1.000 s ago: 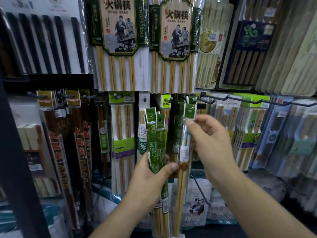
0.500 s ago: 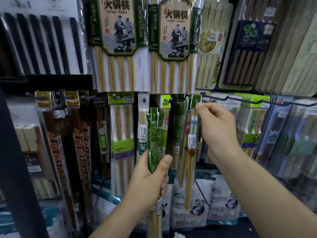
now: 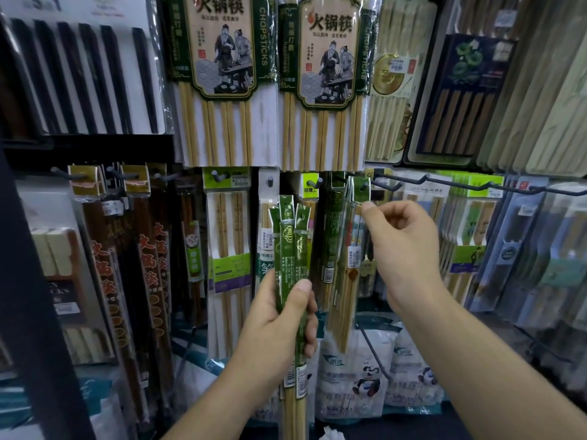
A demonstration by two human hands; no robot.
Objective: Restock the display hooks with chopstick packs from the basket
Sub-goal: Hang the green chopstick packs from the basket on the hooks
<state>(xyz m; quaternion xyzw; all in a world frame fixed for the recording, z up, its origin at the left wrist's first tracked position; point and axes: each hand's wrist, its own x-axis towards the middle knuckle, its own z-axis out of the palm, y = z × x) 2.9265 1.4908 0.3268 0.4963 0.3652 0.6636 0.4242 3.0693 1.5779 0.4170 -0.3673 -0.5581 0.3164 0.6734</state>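
– Shop display wall, packed top to bottom with hanging chopstick packs, in dim light. What's the fixed point?
– Take the short dark metal hook [image 3: 365, 186] in the middle row. A slim clear pack of pale bamboo chopsticks with a green header card [image 3: 360, 193] hangs on it, in front of a few like it.
– And the hands?
– The right hand [image 3: 403, 249] is just right of that hook and a little lower. Its thumb and forefinger pinch the hanging pack's edge right under the header. The other fingers are curled in toward the palm.
– The left?
– The left hand [image 3: 279, 325] is down and to the left of the hook. Its fingers are wrapped round a bundle of green-sleeved bamboo chopstick packs [image 3: 290, 249], with the thumb pressed across the front. The bundle stands upright, its green tabs reaching nearly to hook height, and bare sticks poke out below the fist.
– What surrounds it?
– Straight above the hook hang two wide beige packs printed with hot-pot figures [image 3: 330, 74]. Far to its left are dark brown packs with red characters [image 3: 152, 265]. To its right, long black wire pegs [image 3: 460, 185] jut out in front of green-and-white packs. Below it sit white plastic bags with a panda cartoon [image 3: 365, 379].
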